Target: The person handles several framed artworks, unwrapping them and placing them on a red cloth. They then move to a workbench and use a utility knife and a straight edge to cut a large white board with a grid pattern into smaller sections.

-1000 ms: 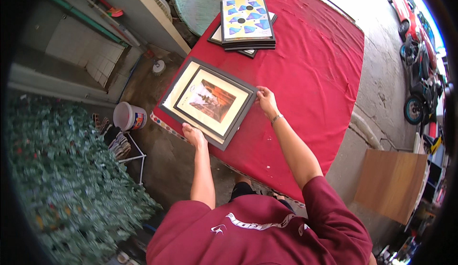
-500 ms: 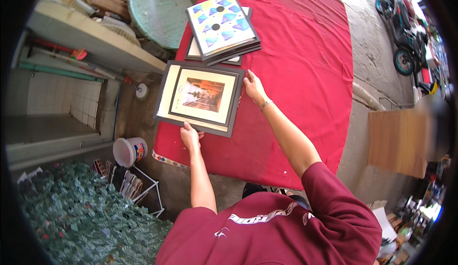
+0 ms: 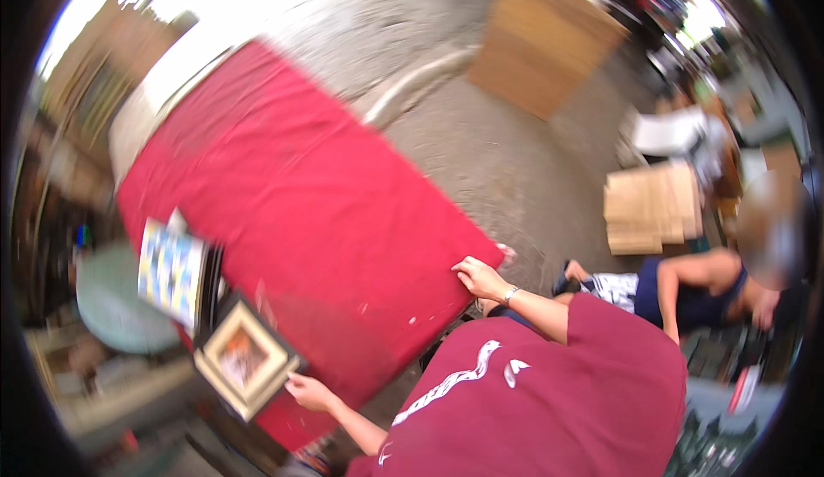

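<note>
Picture frame (image 3: 245,359), dark at its outer border with a pale inner border around a small orange-brown picture, is at the near left part of the red cloth (image 3: 300,211), face up and covering a stretch of the cloth's left edge in this view; the left hand (image 3: 313,393) holds it by its right corner, fingers closed on the border; just beyond it, on the left, stands a stack of frames (image 3: 182,273), the top one showing a blue, yellow and white pattern; the right hand (image 3: 482,280) is well apart from the frame, at the near right corner of the cloth, with its fingers loosely bent and nothing seen in them; the scene is blurred, so I cannot tell how far that hand is closed or whether it presses on the cloth. A wristband (image 3: 511,293) circles the right wrist; the maroon shirt (image 3: 541,383) fills the near middle.

Left of the stack is a round pale green table (image 3: 124,297); far right, past the cloth, a brown wooden board (image 3: 547,44) is on the grey floor (image 3: 506,164); nearer on the right are a pile of tan sheets (image 3: 652,207) and another person (image 3: 704,284) in a dark blue top.
</note>
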Tool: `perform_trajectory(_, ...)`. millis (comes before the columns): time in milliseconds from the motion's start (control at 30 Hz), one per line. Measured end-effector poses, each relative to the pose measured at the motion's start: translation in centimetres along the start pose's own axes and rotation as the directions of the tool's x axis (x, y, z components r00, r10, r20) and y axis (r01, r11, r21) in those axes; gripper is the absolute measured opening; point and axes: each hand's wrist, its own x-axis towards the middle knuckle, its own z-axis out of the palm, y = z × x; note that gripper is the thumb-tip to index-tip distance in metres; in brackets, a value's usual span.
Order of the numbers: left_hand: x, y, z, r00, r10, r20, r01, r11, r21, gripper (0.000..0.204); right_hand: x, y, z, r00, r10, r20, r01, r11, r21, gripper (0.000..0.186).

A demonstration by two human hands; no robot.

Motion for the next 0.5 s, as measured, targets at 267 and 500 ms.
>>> perform_trajectory(267, -22.6, 18.9, 5.1, 0.574, 0.709, 0.41, -0.533, 0.703, -0.471, 0.027, -8.8, 18.1, -4.8, 0.939, 0.244, -0.241, -0.224, 0.969, 0.108, 0.027)
perform_trajectory(500, -41.4, 25.7, 12.9, 0.296, 0.88, 0.371, -0.746, 0.455, -0.486, 0.061, -16.7, 39.3, -5.9, 0.744, 0.642, 0.183, -0.668, 0.708, 0.229, 0.032)
